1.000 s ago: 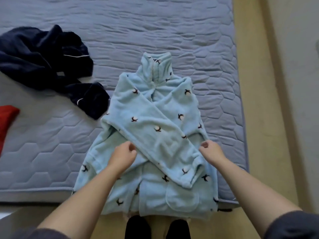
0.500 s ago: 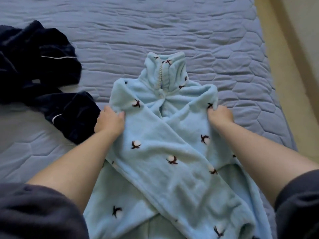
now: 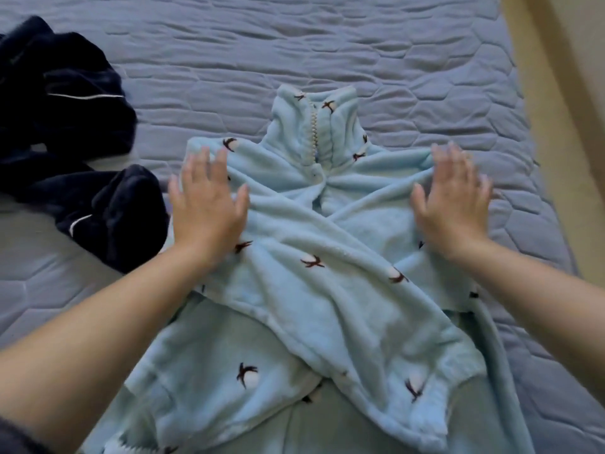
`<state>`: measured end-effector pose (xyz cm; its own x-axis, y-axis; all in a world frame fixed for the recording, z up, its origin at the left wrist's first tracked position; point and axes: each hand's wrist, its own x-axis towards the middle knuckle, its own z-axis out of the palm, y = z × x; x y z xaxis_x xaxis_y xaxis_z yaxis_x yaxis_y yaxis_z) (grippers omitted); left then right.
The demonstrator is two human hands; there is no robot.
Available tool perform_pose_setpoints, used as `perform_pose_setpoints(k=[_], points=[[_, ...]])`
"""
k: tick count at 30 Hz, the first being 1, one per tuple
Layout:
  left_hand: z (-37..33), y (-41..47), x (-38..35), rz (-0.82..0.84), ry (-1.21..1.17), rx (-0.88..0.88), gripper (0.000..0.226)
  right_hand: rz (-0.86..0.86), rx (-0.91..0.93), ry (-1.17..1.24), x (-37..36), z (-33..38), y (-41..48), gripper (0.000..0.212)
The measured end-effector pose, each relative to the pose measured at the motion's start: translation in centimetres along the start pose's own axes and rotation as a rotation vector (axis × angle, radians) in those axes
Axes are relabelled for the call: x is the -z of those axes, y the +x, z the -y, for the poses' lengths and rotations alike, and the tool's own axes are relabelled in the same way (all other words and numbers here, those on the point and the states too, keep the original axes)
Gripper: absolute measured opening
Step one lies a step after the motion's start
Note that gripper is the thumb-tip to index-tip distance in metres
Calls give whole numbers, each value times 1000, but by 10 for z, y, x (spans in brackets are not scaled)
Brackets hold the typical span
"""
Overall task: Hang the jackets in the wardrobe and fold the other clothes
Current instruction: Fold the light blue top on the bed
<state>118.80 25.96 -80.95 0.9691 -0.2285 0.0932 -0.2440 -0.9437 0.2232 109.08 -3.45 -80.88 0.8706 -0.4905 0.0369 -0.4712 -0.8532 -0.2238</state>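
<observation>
Light-blue fleece top (image 3: 314,273) is lying flat on the grey quilted mattress (image 3: 294,44), collar (image 3: 316,126) pointing away from the person, hem toward the camera. Both sleeves are lying folded across the chest, crossing in an X; the sleeve running from upper left down to lower right is lying on top. Small dark-and-white print is showing all over the fabric, a beaded zip line running down the collar.

Left hand (image 3: 206,204) is resting palm down on the top's left shoulder, fingers (image 3: 196,165) spread and slightly blurred, gripping nothing. Right hand (image 3: 453,204) is resting palm down on the right shoulder, fingers spread too, also blurred, nothing pinched. Both forearms are reaching in from the bottom corners, bare, with a dark sleeve edge at the lower left.

Dark navy garment (image 3: 75,142) with thin white piping is lying crumpled on the mattress at left, just beside the left hand; cannot tell if touching the top. Pale floor strip (image 3: 563,109) is showing beyond the mattress's right edge.
</observation>
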Motion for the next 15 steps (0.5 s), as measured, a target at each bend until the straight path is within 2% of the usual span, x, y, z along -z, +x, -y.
perform_pose_setpoints(k=[1,3,4,6,8,11,13,15], points=[[-11,-12,-2,66,-26,-93,66,51,135,-14,-2,8,-11,61],[-22,-36,-16,283,32,-175,75,203,240,-63,-14,15,-31,61],[-18,-44,-26,377,118,-184,78,292,233,-123,-22,11,-37,60],[-1,-42,-41,446,234,-159,79,431,139,-192,-36,-5,-33,58],[8,-31,-46,473,245,-126,71,491,57,-170,-39,-16,-25,59],[8,-53,-27,406,110,-159,71,434,110,-137,-25,-15,-50,60],[12,-97,-3,369,-34,-189,68,356,157,26,-8,-15,-91,69],[26,-147,20,331,-66,-195,58,329,164,224,9,-14,-135,69]])
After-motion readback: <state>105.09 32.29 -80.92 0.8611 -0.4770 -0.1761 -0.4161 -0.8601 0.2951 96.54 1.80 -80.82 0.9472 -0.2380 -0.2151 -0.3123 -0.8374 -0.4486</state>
